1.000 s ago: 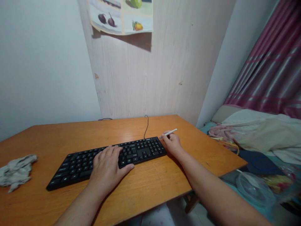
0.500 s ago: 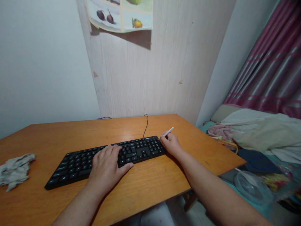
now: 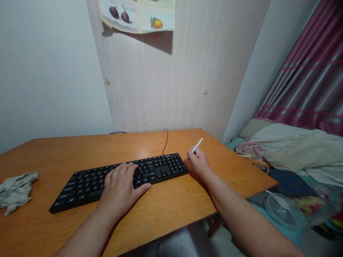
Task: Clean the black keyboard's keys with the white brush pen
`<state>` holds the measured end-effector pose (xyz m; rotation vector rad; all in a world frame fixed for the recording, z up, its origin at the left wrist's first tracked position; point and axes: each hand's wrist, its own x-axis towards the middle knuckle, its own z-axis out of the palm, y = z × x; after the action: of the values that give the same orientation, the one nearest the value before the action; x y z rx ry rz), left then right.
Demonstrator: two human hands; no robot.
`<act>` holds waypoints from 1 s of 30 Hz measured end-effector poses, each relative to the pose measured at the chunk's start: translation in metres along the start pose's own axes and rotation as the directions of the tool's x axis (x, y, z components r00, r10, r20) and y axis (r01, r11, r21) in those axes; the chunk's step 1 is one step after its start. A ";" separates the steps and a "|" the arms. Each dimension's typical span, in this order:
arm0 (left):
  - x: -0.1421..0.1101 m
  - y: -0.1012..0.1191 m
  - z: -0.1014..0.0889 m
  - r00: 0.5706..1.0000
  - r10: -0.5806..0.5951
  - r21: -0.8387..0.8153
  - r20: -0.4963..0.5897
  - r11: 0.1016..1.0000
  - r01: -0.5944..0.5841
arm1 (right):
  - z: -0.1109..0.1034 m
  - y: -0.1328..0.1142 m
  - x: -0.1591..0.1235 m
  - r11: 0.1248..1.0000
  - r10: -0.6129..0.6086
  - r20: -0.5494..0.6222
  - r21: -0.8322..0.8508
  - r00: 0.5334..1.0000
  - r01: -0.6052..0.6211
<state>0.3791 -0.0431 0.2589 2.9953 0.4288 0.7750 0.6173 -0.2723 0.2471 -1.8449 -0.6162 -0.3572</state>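
Note:
A black keyboard (image 3: 160, 169) lies at a slant on the wooden table. My left hand (image 3: 119, 185) rests flat over its middle, fingers across the keys and thumb stretched out past the front edge. Just off the keyboard's right end, my right hand (image 3: 197, 162) is closed in a pinch around a slim white pen-like stick (image 3: 197, 144). The stick's upper end points up and to the right. Its lower end is mostly hidden by the fingers, so I cannot tell its exact kind.
A crumpled grey cloth (image 3: 17, 191) lies on the wooden table (image 3: 160, 210) at the left. The keyboard's thin cable (image 3: 166, 140) runs back toward the wall. Right of the table stand a clear plastic container (image 3: 281, 210) and a bed with rumpled bedding (image 3: 294, 146).
My right hand has shifted slightly right, off the keyboard's right end, and the white stick now points more steeply upward. My left hand stays on the keys.

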 end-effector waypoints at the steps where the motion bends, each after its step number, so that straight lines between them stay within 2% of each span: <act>1: 0.000 0.000 0.000 1.000 0.001 0.002 0.000 1.000 -0.001 | 0.001 0.000 0.000 1.000 -0.002 0.003 0.014 1.000 0.002; 10: 0.000 -0.001 0.002 1.000 0.009 0.016 -0.012 1.000 -0.009 | 0.011 0.009 0.004 0.996 -0.043 0.056 0.084 0.998 0.038; 16: 0.001 -0.001 0.001 1.000 0.014 0.011 -0.006 1.000 -0.014 | 0.012 0.013 0.004 0.997 -0.010 0.099 0.075 0.995 0.003; 21: 0.001 -0.001 0.002 1.000 0.008 0.008 -0.003 1.000 -0.008 | 0.007 0.009 0.000 0.999 0.028 0.117 0.034 0.993 -0.032; 30: 0.002 0.001 -0.001 1.000 0.005 0.002 0.010 1.000 -0.005 | -0.005 -0.004 -0.004 0.999 -0.022 0.142 -0.043 0.990 0.028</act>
<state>0.3800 -0.0434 0.2609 3.0018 0.4224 0.7593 0.6115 -0.2771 0.2501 -1.9180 -0.7344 -0.2598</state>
